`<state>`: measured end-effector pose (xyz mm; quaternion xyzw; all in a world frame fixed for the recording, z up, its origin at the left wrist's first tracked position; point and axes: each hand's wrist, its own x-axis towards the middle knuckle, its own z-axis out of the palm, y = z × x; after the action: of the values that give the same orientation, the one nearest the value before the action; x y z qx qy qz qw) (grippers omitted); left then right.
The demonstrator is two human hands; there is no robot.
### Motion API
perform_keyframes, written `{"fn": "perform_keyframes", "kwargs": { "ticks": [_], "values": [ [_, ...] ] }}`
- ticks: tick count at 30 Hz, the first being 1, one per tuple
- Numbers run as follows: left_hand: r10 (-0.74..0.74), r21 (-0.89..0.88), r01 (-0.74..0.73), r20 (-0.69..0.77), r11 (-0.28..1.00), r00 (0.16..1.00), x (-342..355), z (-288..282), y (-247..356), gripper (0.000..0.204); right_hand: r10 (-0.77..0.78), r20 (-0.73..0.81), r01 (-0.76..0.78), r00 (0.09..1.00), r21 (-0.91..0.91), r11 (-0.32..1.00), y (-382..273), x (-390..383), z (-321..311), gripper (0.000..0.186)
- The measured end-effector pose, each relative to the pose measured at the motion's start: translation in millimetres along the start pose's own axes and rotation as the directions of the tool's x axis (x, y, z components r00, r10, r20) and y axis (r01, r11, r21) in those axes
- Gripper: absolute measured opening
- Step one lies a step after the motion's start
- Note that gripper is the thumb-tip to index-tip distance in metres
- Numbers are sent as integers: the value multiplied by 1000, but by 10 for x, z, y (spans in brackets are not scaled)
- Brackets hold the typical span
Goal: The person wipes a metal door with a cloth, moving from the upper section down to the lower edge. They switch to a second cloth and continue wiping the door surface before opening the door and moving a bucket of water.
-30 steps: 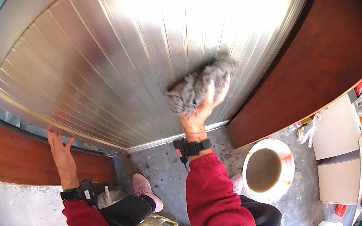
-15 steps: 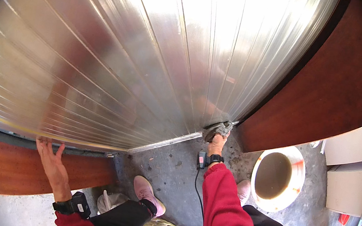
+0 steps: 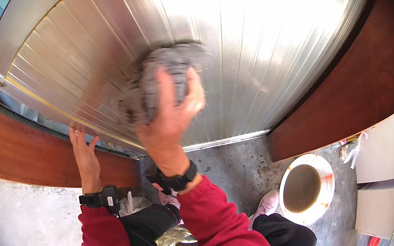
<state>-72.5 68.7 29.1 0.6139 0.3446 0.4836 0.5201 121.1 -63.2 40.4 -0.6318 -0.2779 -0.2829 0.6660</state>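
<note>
My right hand (image 3: 174, 102) presses a wet grey rag (image 3: 165, 81) flat against the ribbed metal door (image 3: 115, 21), left of its middle. Both hand and rag are smeared by motion. The fingers curl over the rag. Down at the door's lower left edge is my left hand (image 3: 85, 155), palm toward the door and fingers outstretched, its fingertips touching the edge. Whether they hook behind it I cannot tell. Each wrist carries a black strapped device.
On the grey floor to the right stands a white basin (image 3: 307, 189) of murky water. Brown wooden panels (image 3: 357, 90) flank the door. A clear plastic bag (image 3: 132, 204) lies by my left foot. White boxes (image 3: 381, 184) stand at the far right.
My right hand has carried the rag from the door's bottom right corner up and left onto its surface. The left hand stays at the edge, appearing slightly further right.
</note>
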Motion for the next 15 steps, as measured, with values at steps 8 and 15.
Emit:
{"fn": "perform_keyframes", "kwargs": {
  "ticks": [8, 15],
  "values": [
    [3, 41, -4, 35, 999, 999, -11, -14, 18, 59, 193, -54, -199, 980, -149, 969, 1042, -1582, 145, 86],
    [41, 67, -43, 30, 997, 999, -38, 9, -3, 59, 957, 124, -851, 260, 498, 166, 1992, -2718, 115, 48]
  ]
}}
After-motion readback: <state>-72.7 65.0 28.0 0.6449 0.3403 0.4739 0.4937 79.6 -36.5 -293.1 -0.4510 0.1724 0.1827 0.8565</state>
